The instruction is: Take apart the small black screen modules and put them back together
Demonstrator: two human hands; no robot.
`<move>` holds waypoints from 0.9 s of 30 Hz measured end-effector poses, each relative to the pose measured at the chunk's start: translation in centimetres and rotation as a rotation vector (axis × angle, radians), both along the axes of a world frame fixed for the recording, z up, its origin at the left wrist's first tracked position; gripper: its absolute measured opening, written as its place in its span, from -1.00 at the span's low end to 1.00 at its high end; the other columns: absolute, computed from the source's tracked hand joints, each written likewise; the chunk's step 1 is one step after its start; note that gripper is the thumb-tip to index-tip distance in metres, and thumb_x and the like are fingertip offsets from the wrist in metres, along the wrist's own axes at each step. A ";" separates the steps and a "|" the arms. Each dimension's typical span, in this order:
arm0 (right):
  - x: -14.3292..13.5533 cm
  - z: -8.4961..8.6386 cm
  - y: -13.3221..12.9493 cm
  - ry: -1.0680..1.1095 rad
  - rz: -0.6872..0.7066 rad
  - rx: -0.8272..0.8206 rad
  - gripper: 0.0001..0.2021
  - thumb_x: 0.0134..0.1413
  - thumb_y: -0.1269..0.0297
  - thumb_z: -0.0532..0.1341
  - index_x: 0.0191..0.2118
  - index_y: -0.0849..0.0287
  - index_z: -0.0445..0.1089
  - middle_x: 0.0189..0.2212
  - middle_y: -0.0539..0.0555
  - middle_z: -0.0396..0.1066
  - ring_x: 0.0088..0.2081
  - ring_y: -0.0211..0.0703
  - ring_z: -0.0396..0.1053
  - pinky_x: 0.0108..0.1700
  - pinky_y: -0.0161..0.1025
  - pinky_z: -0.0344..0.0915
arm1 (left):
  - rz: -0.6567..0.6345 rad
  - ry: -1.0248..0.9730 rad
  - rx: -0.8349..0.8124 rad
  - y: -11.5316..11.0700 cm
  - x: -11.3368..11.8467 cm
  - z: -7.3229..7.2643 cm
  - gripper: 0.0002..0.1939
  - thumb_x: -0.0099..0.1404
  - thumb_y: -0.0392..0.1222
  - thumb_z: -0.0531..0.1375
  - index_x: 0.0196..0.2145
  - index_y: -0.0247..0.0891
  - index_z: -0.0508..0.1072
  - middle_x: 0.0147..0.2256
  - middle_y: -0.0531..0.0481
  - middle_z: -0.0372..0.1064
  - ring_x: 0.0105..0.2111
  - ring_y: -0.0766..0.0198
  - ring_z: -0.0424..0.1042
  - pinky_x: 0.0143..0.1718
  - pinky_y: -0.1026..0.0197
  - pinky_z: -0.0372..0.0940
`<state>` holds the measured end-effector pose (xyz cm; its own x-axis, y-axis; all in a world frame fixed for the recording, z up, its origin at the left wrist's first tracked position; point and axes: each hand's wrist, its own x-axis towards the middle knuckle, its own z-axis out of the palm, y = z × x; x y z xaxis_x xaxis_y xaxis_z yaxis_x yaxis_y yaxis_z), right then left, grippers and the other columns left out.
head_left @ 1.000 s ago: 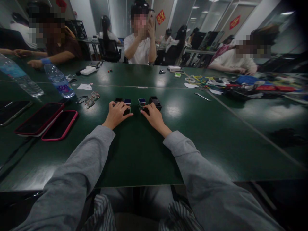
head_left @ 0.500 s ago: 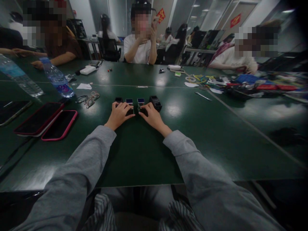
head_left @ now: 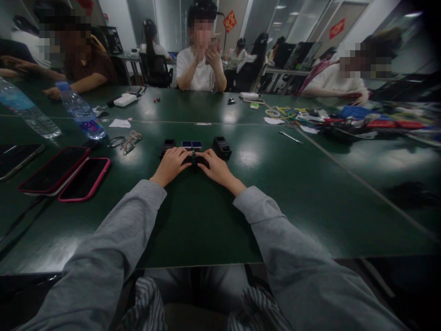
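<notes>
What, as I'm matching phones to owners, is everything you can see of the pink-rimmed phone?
The pink-rimmed phone lies flat on the green table, screen up, its far end slanting right. The screen is dark and glossy; the rounded rim looks like a plastic case. It sits right of a larger red-rimmed device; whether they touch is unclear. Neither the left hand nor the right hand touches it.

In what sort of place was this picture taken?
Probably a shared office or workroom: people are at a large green table, a black office chair stands beyond it, and tangled cables lie on its right side.
</notes>
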<state>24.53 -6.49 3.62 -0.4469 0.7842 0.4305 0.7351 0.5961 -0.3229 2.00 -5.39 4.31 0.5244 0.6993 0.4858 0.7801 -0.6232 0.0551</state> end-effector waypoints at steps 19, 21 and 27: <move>0.0 -0.2 0.2 0.068 0.054 0.040 -0.65 0.28 0.17 0.16 0.15 0.03 0.26 -0.02 0.12 0.34 -0.02 -0.06 0.38 -0.04 -0.08 0.41 | -0.006 0.007 0.067 0.1 -0.1 -0.3 -0.60 0.37 0.00 0.15 0.08 -0.22 0.37 -0.02 -0.18 0.41 -0.03 0.00 0.35 -0.02 -0.01 0.18; 0.0 -0.2 0.3 0.077 0.049 0.044 -0.68 0.29 0.18 0.16 0.12 0.04 0.28 -0.04 0.11 0.35 -0.03 -0.06 0.39 -0.04 -0.09 0.41 | -0.005 0.005 0.062 0.1 -0.1 -0.2 -0.60 0.37 0.00 0.15 0.08 -0.22 0.38 -0.02 -0.18 0.41 -0.02 0.00 0.34 -0.02 -0.01 0.17; 0.0 -0.2 0.4 0.072 0.037 0.076 -0.71 0.29 0.20 0.16 0.09 0.10 0.28 -0.07 0.12 0.38 -0.04 -0.06 0.39 -0.05 -0.10 0.39 | -0.001 0.011 0.059 -0.1 -0.1 0.0 -0.60 0.37 0.00 0.15 0.09 -0.20 0.37 -0.01 -0.17 0.41 -0.02 0.00 0.35 -0.01 -0.01 0.16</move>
<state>24.56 -6.05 3.39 -0.4409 0.7314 0.5204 0.6884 0.6475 -0.3269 1.87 -5.50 4.32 0.5305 0.6690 0.5205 0.7797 -0.6260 0.0098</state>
